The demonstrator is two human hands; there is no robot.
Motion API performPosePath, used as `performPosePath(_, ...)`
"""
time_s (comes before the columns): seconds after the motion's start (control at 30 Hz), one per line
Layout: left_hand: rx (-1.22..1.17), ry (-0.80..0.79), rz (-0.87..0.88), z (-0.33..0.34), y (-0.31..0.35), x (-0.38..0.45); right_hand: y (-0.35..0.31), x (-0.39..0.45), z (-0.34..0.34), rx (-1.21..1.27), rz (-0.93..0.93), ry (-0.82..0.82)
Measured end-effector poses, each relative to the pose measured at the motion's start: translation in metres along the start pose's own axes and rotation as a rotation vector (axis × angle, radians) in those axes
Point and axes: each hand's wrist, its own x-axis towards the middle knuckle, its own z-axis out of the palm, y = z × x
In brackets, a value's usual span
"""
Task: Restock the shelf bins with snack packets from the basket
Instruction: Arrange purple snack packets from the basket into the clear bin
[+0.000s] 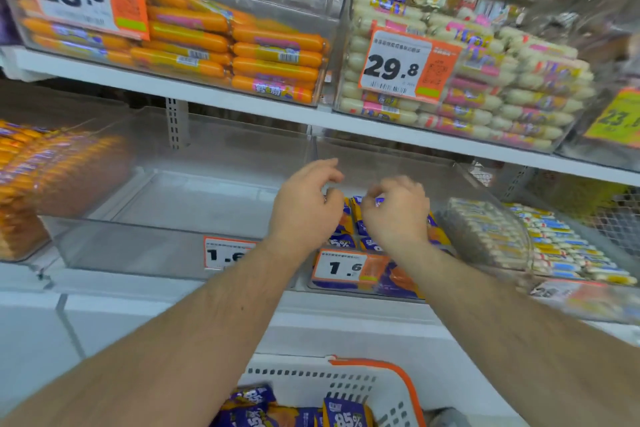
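Observation:
Both my hands reach into a clear shelf bin (349,282) with a 1.6 price tag on the lower shelf. Purple-and-orange snack packets (349,215) lie in that bin under my hands. My left hand (304,204) hovers over them with its fingers curled and nothing seen in its grip. My right hand (396,210) pinches the top edge of a purple packet (377,200). A white basket (346,388) with an orange handle stands below, holding more purple packets (343,414).
A clear bin (166,246) left of my hands shows no packets. Orange sausage packs (31,180) fill the far-left bin, white-and-yellow sticks (519,239) the right one. The upper shelf (242,104) carries bins of orange and white sausages with price tags 28.8 and 29.8.

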Motion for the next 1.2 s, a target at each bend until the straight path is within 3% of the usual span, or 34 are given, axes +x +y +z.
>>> performPosePath(0.07, -0.045, 0.069, 0.151, -0.014, 0.012, -0.03, -0.018, -0.04, -0.015, 0.162, -0.183, 0.286)
performPosePath(0.1, -0.068, 0.08, 0.184, -0.02, 0.013, -0.05, -0.023, -0.06, -0.018, 0.216, -0.235, 0.332)
performPosePath(0.17, -0.089, 0.025, 0.116, -0.03, 0.003, -0.093, -0.029, -0.104, -0.01, 0.315, -0.247, 0.283)
performPosePath(0.23, -0.082, -0.058, -0.102, -0.036, -0.02, -0.14, -0.028, -0.153, 0.01, 0.356, -0.223, 0.141)
performPosePath(0.3, -0.069, -0.115, -0.327, -0.042, -0.046, -0.186, -0.022, -0.202, 0.033, 0.277, -0.171, -0.159)
performPosePath(0.4, 0.007, -0.238, -0.569, -0.053, -0.069, -0.243, -0.012, -0.26, 0.06, 0.044, -0.034, -0.9)
performPosePath(0.47, 0.069, -0.313, -0.679, -0.058, -0.075, -0.269, -0.005, -0.293, 0.075, -0.114, -0.02, -1.299)
performPosePath(0.53, 0.089, -0.361, -0.741, -0.062, -0.078, -0.286, 0.0, -0.322, 0.083, -0.271, -0.015, -1.516)
performPosePath(0.6, 0.104, -0.39, -0.76, -0.065, -0.078, -0.293, 0.005, -0.345, 0.084, -0.396, -0.021, -1.615)
performPosePath(0.67, 0.109, -0.407, -0.777, -0.067, -0.077, -0.294, 0.008, -0.358, 0.079, -0.443, -0.069, -1.645)
performPosePath(0.8, 0.094, -0.433, -0.787, -0.069, -0.075, -0.295, 0.003, -0.361, 0.07, -0.407, -0.128, -1.498)
performPosePath(0.93, 0.112, -0.476, -0.808, -0.067, -0.078, -0.297, 0.003, -0.349, 0.07, -0.446, -0.187, -1.501)
performPosePath(1.1, 0.104, -0.481, -0.859, -0.066, -0.086, -0.302, 0.01, -0.305, 0.066, -0.392, 0.0, -1.393)
performPosePath(1.2, 0.04, -0.365, -0.925, -0.06, -0.088, -0.301, 0.016, -0.266, 0.056, -0.222, 0.092, -1.35)
